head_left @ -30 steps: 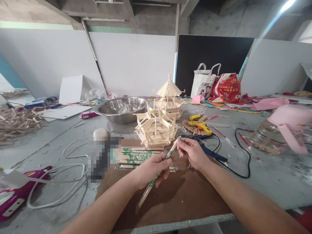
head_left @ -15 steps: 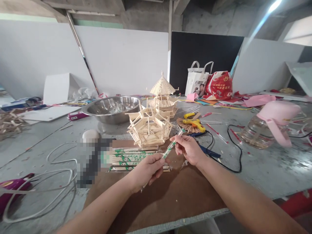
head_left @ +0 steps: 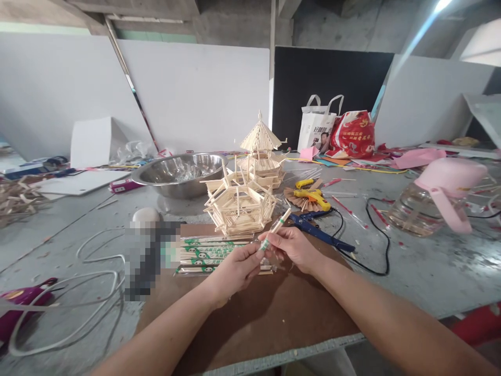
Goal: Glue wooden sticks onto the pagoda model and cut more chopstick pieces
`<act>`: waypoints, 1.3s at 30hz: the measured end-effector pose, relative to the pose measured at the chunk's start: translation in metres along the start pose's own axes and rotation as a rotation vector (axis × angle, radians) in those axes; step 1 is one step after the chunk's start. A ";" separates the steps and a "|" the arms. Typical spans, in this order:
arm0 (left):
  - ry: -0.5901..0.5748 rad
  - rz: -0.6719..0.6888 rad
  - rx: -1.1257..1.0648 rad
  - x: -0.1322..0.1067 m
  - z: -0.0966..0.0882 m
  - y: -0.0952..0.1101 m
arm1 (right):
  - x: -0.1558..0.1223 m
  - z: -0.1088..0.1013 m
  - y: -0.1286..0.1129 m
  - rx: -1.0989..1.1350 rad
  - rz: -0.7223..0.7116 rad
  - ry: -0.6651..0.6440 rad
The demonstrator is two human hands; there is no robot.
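Observation:
My left hand (head_left: 237, 269) pinches the lower part of a pair of disposable chopsticks (head_left: 282, 221), which tilts up to the right. Their pale wooden ends stick out bare above the green-and-white wrapper. Around the same wrapper, just higher, the fingers of my right hand (head_left: 295, 249) are closed. Several wrapped chopstick packets (head_left: 211, 255) lie side by side on the brown mat (head_left: 250, 324), left of my hands. Directly behind stands an open-topped lattice model (head_left: 240, 211) built of wooden sticks. A second stick model with a pointed roof (head_left: 260, 137) rises behind it.
A steel basin (head_left: 176, 183) holds clear plastic. Right of the models lie a yellow glue gun (head_left: 313, 197), a blue tool (head_left: 323, 233) with a black cord and a pink-lidded jug (head_left: 425, 203). A white cable (head_left: 113, 300) loops at left near a purple appliance (head_left: 25, 303).
My right hand has slid down the chopsticks toward my left hand. The wrapper has come down with it, and the upper wooden ends are now bare.

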State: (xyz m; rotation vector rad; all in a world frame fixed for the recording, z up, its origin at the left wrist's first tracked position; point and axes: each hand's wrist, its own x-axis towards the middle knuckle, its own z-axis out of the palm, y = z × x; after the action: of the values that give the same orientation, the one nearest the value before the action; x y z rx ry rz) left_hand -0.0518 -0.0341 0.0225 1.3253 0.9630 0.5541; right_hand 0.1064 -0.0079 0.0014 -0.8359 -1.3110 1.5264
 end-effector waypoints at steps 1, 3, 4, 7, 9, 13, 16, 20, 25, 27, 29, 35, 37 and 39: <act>0.002 -0.001 0.001 0.000 0.000 0.000 | 0.001 -0.002 -0.001 0.024 -0.024 0.023; -0.002 -0.007 0.008 0.000 0.000 0.000 | 0.003 -0.008 -0.003 0.100 -0.105 0.094; -0.007 -0.014 0.014 -0.001 0.000 0.000 | 0.004 -0.011 -0.004 0.137 -0.150 0.136; -0.039 -0.037 0.032 -0.001 -0.002 -0.001 | 0.008 -0.020 -0.009 0.212 -0.230 0.278; -0.059 -0.051 0.035 -0.001 -0.003 -0.001 | 0.012 -0.028 -0.013 0.250 -0.266 0.375; -0.092 -0.057 0.026 -0.003 -0.003 0.001 | 0.017 -0.047 -0.024 0.375 -0.335 0.555; -0.137 -0.040 0.039 -0.006 -0.002 0.004 | 0.019 -0.064 -0.030 0.483 -0.335 0.656; -0.342 -0.038 0.095 -0.015 -0.003 0.009 | 0.020 -0.083 -0.035 0.538 -0.336 0.761; -0.647 -0.068 0.291 -0.024 -0.005 0.019 | 0.020 -0.091 -0.036 0.589 -0.259 0.773; -0.766 -0.056 0.329 -0.025 -0.004 0.022 | 0.021 -0.092 -0.035 0.620 -0.257 0.817; -0.869 -0.065 0.328 -0.026 -0.001 0.024 | 0.021 -0.094 -0.033 0.628 -0.276 0.844; -0.944 -0.157 0.320 -0.026 0.002 0.024 | 0.025 -0.094 -0.027 0.544 -0.292 0.763; -0.891 -0.140 0.286 -0.025 -0.001 0.022 | 0.025 -0.087 -0.026 0.534 -0.249 0.692; -0.772 -0.108 0.219 -0.023 -0.006 0.020 | 0.023 -0.077 -0.026 0.538 -0.200 0.619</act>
State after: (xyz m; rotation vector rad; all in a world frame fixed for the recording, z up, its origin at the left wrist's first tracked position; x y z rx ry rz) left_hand -0.0654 -0.0456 0.0482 1.4987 0.4497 -0.1655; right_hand 0.1743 0.0405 0.0134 -0.7132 -0.4805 1.2298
